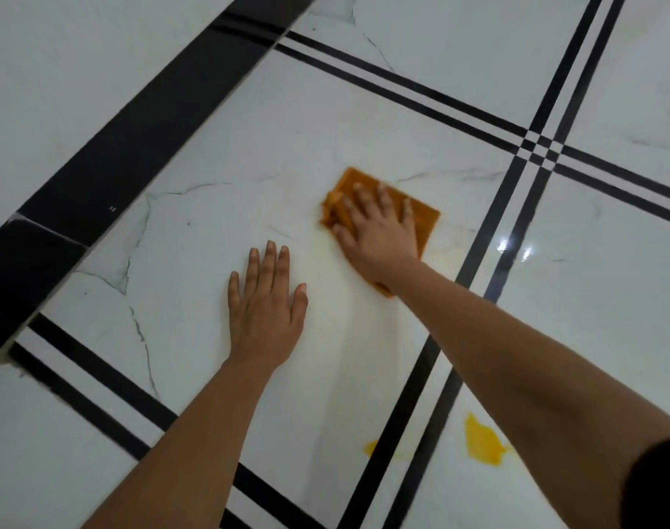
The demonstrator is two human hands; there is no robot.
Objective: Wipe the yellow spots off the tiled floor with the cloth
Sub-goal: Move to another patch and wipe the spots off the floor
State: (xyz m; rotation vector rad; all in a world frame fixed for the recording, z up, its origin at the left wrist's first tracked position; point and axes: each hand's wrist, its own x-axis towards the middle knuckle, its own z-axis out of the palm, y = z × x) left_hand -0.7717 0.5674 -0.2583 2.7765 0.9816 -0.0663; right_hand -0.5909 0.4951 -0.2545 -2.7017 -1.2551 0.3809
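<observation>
An orange cloth (425, 217) lies flat on a white marble-look floor tile (219, 208). My right hand (375, 234) presses down on it, fingers spread and blurred by motion. My left hand (266, 303) rests flat on the same tile to the left of the cloth, fingers apart, holding nothing. A faint yellowish smear (318, 261) shows on the tile between the two hands. A bright yellow spot (482, 439) sits on the near right tile, partly behind my right forearm. A smaller yellow spot (372, 447) lies beside the black stripes.
Pairs of black stripes (413, 379) cross the floor between the tiles. A wide black band (127, 139) runs along the left, with a pale surface beyond it. Light glints on the right tile (516, 250).
</observation>
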